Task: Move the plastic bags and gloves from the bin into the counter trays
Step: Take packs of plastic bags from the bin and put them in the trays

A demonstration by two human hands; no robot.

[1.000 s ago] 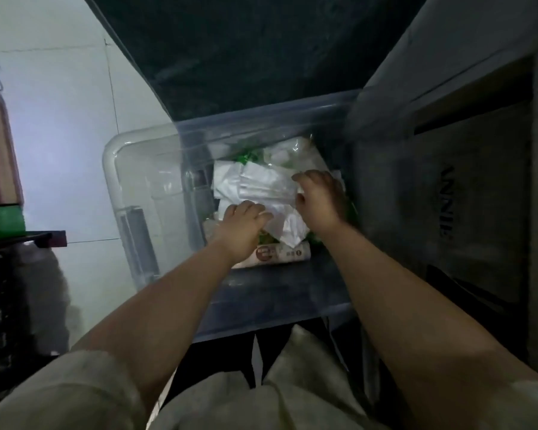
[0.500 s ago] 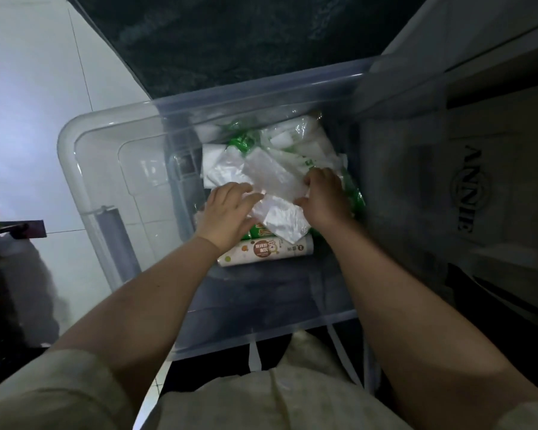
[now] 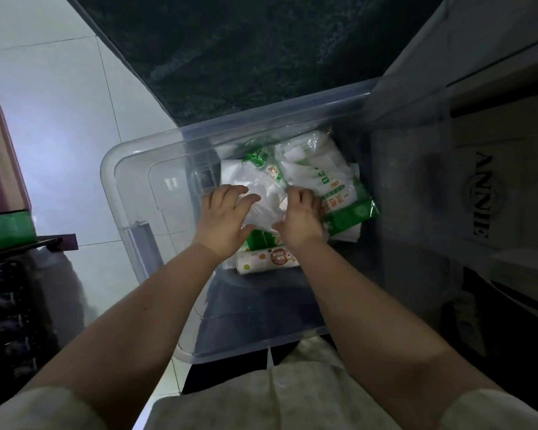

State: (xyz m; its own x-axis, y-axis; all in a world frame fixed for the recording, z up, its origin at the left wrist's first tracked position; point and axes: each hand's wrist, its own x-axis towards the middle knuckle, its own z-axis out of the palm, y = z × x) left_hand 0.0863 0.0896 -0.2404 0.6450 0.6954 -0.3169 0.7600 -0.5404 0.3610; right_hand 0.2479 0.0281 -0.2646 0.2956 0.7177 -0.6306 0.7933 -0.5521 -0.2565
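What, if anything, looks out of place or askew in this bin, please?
Nothing spilled or damaged. Green-and-white packs lie jumbled at angles in the clear bin; the left hand and right hand hold a crumpled white bag.

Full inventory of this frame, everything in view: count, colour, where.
bin: 1, clear plastic, on the floor in front of the person
white plastic bag: 1, white, crumpled, on top of the pile in the bin
green-and-white packs: at least 3, in the bin, under and beyond the bag
printed roll: 1, white with a brown label, in the bin, nearest the person
mat: 1, dark, beyond the bin
floor tiles: white, left
ANNIE box: 1, brown cardboard, right of the bin
stacked boxes: 2, maroon over green, far left
left hand: holds the bag's left side
right hand: grips the bag's right side
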